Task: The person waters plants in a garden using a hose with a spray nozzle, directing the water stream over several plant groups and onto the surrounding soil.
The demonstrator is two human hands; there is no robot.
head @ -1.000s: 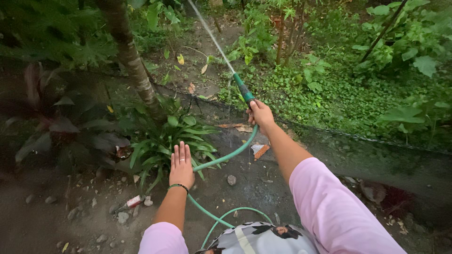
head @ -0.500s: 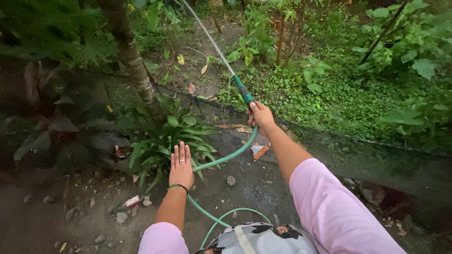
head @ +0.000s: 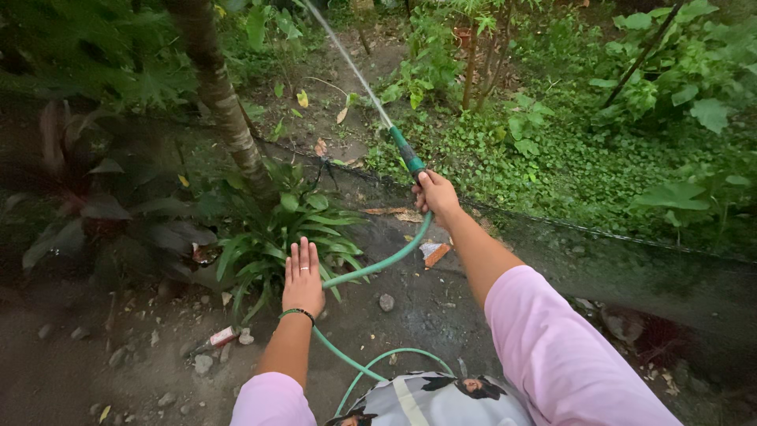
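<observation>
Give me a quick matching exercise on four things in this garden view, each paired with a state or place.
Things:
1. right hand
2. left hand
3. hose nozzle
4. tree trunk

States or places:
A. flat and open, holding nothing
B. spraying water up and to the left
C. closed around the green hose
D. upper left, behind the leafy plant

Pairs: 1-C, 2-A, 3-B, 4-D

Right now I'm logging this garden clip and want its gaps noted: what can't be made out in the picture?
Head view only:
- Where the water jet lands: cut off by the top edge.
- Where the hose comes from: hidden behind the person's clothing at the bottom edge.
- The right hand grip on the nozzle: fingers curl out of sight.
- Left hand palm: faces away.
</observation>
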